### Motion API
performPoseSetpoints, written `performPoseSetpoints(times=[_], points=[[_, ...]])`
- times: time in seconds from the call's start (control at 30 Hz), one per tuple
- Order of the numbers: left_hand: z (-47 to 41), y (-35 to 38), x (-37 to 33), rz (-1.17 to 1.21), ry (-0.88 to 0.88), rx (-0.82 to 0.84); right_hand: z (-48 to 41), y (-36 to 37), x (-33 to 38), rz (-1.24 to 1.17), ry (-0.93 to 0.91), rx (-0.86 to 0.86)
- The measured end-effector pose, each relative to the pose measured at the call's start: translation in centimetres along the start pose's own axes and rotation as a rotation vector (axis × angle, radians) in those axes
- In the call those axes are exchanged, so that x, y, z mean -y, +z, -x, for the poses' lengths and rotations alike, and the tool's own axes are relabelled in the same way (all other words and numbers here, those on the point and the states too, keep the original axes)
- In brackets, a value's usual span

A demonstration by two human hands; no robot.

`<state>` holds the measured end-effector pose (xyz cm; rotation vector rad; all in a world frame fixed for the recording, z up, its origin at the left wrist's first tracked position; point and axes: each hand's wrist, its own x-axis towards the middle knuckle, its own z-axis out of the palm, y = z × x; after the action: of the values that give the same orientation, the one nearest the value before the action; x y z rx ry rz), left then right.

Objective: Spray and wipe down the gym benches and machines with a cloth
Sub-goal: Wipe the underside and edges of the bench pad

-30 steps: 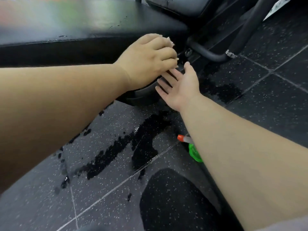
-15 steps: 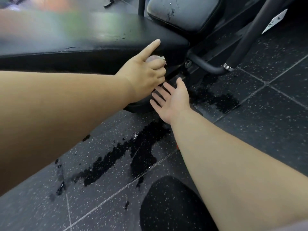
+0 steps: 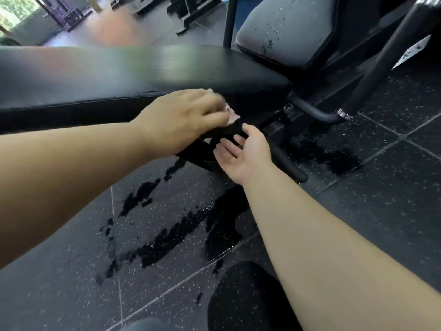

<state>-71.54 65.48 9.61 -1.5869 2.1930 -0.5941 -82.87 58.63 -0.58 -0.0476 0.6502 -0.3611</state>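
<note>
A long black padded bench [image 3: 143, 75] runs across the upper half of the view. My left hand [image 3: 181, 115] presses a small pale pink cloth [image 3: 230, 114] against the bench's front side edge; only a scrap of the cloth shows past my fingers. My right hand [image 3: 243, 155] is just below it, palm up, fingers spread, holding nothing, in front of the bench's black metal frame [image 3: 198, 151]. A second grey-black seat pad [image 3: 286, 32] with droplets on it stands behind at the upper right. The spray bottle is not visible now.
Dark wet patches [image 3: 167, 232] spread over the speckled black rubber floor tiles under my arms and beside the frame's foot bar [image 3: 288, 166]. A slanted black machine post [image 3: 381, 58] rises at the right. My dark-clothed knee [image 3: 248, 297] is at the bottom.
My left hand has flattened and slid left along the bench's side edge with the cloth; its index finger no longer points. The view has tilted up, and the spray bottle has dropped out of sight.
</note>
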Motion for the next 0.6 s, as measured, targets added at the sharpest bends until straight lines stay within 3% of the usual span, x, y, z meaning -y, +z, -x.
performPoseSetpoints(times=[0.07, 0.13, 0.27, 0.4, 0.47, 0.6], points=[[-0.4, -0.5, 0.0, 0.115, -0.145, -0.049, 0.8, 0.2, -0.1, -0.028, 0.022, 0.123], [-0.7, -0.4, 0.5, 0.072, -0.185, -0.034, 1.4, 0.8, 0.1, -0.044, 0.002, 0.238], [0.7, -2.0, 2.0, 0.04, -0.439, 0.141, 1.6, 3.3, -0.5, -0.005, -0.166, 0.288], [3.6, -4.3, 3.4, 0.007, -0.327, 0.231, 2.3, 6.1, -3.6, 0.183, -0.297, 0.299], [4.4, -5.0, 4.8, 0.039, -0.334, 0.337, 2.9, 7.0, -4.3, 0.215, -0.367, 0.206], [5.3, -5.2, 6.4, 0.067, -0.395, 0.472, 1.0, 5.7, -2.5, 0.169, -0.724, -0.131]])
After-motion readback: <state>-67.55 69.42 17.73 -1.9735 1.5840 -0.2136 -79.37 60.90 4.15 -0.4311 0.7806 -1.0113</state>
